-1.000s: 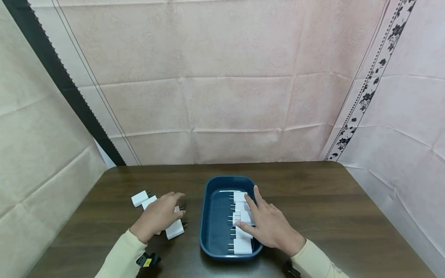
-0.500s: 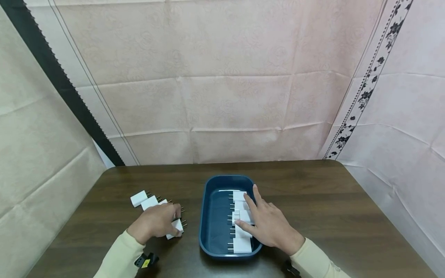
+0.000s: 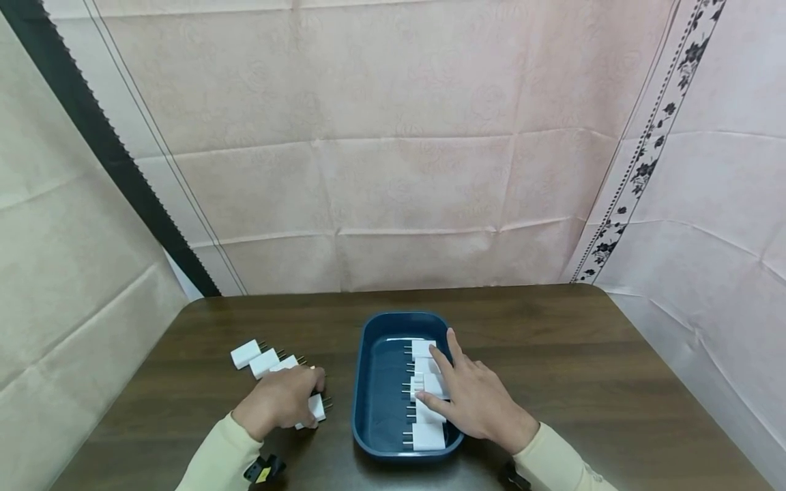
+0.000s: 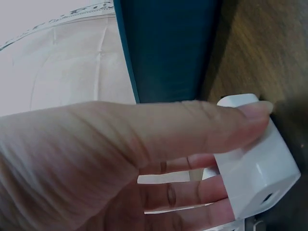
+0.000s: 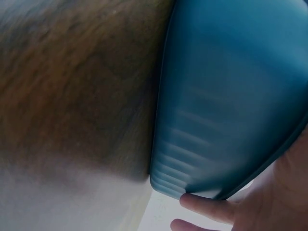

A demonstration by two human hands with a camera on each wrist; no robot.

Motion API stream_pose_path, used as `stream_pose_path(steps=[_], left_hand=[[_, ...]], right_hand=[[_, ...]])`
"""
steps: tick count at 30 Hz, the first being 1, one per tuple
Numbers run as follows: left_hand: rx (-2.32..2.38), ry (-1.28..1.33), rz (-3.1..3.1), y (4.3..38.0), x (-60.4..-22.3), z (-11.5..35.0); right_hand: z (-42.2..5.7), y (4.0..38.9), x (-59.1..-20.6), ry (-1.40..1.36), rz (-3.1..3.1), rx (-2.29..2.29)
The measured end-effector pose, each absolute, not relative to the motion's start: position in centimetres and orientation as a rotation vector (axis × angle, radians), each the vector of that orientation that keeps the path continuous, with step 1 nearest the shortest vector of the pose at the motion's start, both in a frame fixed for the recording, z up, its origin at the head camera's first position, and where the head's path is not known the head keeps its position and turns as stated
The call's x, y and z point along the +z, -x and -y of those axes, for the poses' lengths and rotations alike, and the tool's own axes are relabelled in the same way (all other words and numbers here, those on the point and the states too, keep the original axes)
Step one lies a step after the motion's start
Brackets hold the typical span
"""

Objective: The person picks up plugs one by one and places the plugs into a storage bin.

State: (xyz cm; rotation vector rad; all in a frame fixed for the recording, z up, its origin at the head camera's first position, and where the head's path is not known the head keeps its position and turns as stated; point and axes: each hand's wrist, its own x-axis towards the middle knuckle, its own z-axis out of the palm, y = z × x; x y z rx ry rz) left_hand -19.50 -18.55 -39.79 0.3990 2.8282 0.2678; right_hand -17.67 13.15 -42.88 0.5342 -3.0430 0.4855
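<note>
My left hand (image 3: pixel 276 401) is over the near end of a slanting row of white charger plugs on the table. Thumb and fingers pinch the nearest white charger plug (image 3: pixel 316 408); the left wrist view shows its smooth body (image 4: pixel 262 166) with a small port in its end. To the right, a dark blue tray (image 3: pixel 383 402) has several white charger plugs (image 3: pixel 428 436) lined up along its right side, prongs pointing left. My right hand (image 3: pixel 482 402) lies over the tray's right rim, fingers spread, thumb and fingertips at the row. It partly hides those plugs.
More white charger plugs lie at the left of the dark wooden table (image 3: pixel 540 341), the farthest charger plug (image 3: pixel 245 354) with its prongs pointing right. Pale patterned cloth (image 3: pixel 424 184) hangs behind the table and at both sides.
My left hand has come down from above the row, closing thumb and fingers on the nearest charger plug. The right hand and tray have stayed in place.
</note>
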Motion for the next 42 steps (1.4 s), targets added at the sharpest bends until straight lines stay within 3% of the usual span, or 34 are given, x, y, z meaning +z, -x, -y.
stream_pose_path(steps=[42], left_hand=[[0.309,-0.546,-3.022,18.9,-39.0,17.8]], right_hand=[[-13.1,17.9,-42.9,-0.528,3.056,0.449]])
